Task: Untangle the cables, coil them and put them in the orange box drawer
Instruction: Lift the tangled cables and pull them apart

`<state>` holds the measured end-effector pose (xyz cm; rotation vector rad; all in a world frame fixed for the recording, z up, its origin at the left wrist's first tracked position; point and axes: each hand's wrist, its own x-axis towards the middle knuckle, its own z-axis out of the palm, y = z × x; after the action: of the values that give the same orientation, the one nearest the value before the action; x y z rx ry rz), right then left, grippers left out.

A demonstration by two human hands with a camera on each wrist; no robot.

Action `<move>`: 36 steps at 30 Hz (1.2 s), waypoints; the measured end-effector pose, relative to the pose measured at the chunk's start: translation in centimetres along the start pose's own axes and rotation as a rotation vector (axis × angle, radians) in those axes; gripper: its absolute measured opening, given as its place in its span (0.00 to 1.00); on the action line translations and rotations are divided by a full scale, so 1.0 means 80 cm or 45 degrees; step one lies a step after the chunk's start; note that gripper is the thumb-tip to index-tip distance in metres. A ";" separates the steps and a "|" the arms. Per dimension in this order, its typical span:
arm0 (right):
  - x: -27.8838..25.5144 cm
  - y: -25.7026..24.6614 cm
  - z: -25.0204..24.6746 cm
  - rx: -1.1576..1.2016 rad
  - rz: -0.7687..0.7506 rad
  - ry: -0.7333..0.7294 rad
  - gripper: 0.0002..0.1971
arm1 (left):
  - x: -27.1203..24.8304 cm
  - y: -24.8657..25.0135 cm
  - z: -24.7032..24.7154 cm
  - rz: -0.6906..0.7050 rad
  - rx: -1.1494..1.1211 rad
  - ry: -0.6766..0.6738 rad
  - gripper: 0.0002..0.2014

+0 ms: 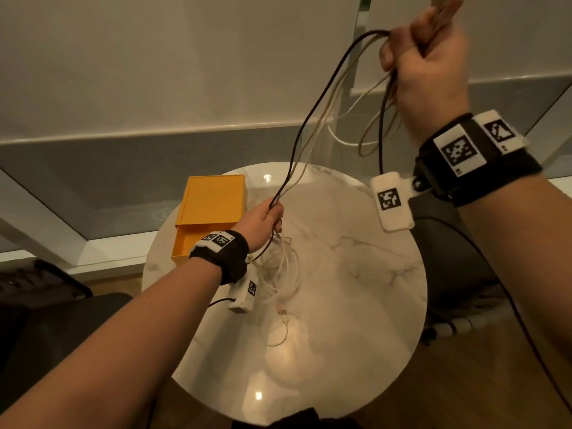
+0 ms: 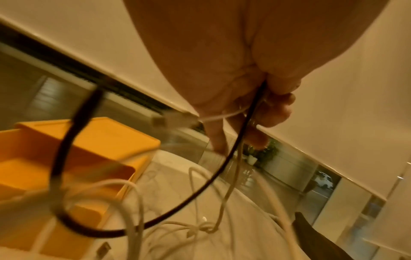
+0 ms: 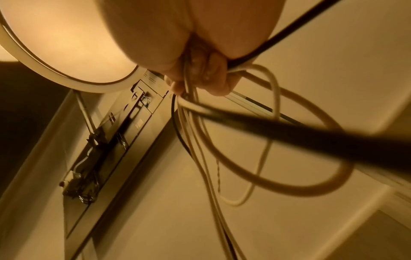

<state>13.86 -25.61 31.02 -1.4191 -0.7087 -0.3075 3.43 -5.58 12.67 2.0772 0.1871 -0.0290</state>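
A bundle of cables [image 1: 312, 119], one black and several white or beige, stretches between my two hands. My right hand [image 1: 424, 57] is raised high at the upper right and grips loops of the cables [image 3: 273, 137]. My left hand [image 1: 266, 218] is lower, just above the round marble table [image 1: 356, 274], and grips the black cable [image 2: 242, 126] together with white strands. A white connector [image 2: 171, 119] sticks out beside its fingers. Tangled white cable [image 1: 284, 274] lies on the table under the left wrist. The orange box [image 1: 213, 202] stands at the table's far left with its drawer [image 1: 188, 243] pulled open.
A dark chair [image 1: 448, 258] stands right of the table and dark furniture [image 1: 37, 289] to the left. White blinds [image 1: 154, 57] and a window sill are behind. The wrist camera's black wire [image 1: 526, 335] hangs from my right arm. A round ceiling lamp [image 3: 66, 44] shows overhead.
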 end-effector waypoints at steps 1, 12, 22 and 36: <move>-0.004 0.004 -0.001 0.005 0.047 0.005 0.09 | 0.002 -0.002 -0.001 -0.042 -0.055 0.033 0.14; -0.082 0.062 0.025 -0.663 0.472 -0.567 0.15 | 0.029 0.075 -0.027 0.158 -0.282 0.381 0.11; -0.079 0.055 0.036 -0.370 0.387 -0.356 0.14 | 0.037 0.178 -0.035 0.649 -0.390 0.183 0.08; -0.071 0.057 0.061 -0.246 0.519 -0.477 0.12 | 0.011 0.095 -0.054 0.406 -0.058 0.193 0.14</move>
<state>10.97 -21.39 23.93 -1.7898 -0.6819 0.2212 5.18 -5.38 21.28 2.0417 -0.0529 0.3245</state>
